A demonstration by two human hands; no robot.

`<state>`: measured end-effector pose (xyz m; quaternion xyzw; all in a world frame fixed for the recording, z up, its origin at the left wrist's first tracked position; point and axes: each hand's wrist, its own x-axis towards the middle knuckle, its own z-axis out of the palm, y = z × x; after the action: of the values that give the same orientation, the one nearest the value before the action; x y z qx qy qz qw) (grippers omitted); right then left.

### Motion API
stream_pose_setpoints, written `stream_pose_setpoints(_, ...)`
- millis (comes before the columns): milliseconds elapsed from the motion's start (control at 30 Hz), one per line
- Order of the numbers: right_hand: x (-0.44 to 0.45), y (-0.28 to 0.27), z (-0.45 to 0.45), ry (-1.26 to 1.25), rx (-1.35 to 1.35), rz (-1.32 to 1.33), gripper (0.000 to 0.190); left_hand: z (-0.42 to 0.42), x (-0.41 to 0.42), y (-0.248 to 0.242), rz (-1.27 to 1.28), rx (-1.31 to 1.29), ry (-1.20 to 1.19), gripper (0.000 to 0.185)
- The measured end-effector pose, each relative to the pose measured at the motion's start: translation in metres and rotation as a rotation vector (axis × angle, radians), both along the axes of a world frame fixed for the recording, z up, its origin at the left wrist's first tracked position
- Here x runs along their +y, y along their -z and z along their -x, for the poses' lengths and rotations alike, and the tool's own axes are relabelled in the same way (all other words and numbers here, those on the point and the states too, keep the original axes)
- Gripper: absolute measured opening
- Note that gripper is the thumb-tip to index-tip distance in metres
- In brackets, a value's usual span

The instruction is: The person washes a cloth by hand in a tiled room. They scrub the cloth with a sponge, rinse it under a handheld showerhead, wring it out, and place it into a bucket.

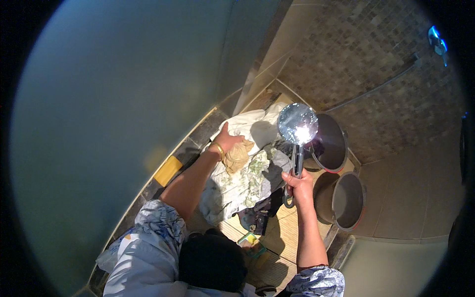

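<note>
My right hand (301, 185) is closed around the handle of a chrome handheld shower head (298, 123), whose round face points away from me over the wet clothes. Its hose curves below my fist. My left hand (227, 142), with a gold bangle at the wrist, rests with fingers spread on white cloth (241, 123). A bunched tan cloth (237, 157) lies beside and partly under its fingers; whether they grip it is unclear. Green-patterned white cloth (257, 170) and dark cloth (256, 216) lie closer to me on the floor.
Two dark buckets (333, 143) (349, 201) stand at the right near the tiled wall. On the ledge at left sits a yellow block (168, 171). A small green-rimmed dish (252, 245) lies on the floor near me. A glass panel (122, 92) borders the left side.
</note>
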<state>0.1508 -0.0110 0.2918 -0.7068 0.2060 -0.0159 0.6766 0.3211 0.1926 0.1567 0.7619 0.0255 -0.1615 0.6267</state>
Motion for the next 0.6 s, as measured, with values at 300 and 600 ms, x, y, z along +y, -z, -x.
stream_pose_setpoints(300, -0.005, 0.005, 0.018, 0.07, 0.05, 0.048, 0.027, -0.018, -0.034, 0.041, -0.405, -0.124, 0.557, 0.031)
stream_pose_setpoints(600, -0.007, -0.014, 0.002, 0.023, -0.013, -0.06, 0.023, 0.056, -0.049, -0.032, -0.086, -0.1, 0.308, 0.046)
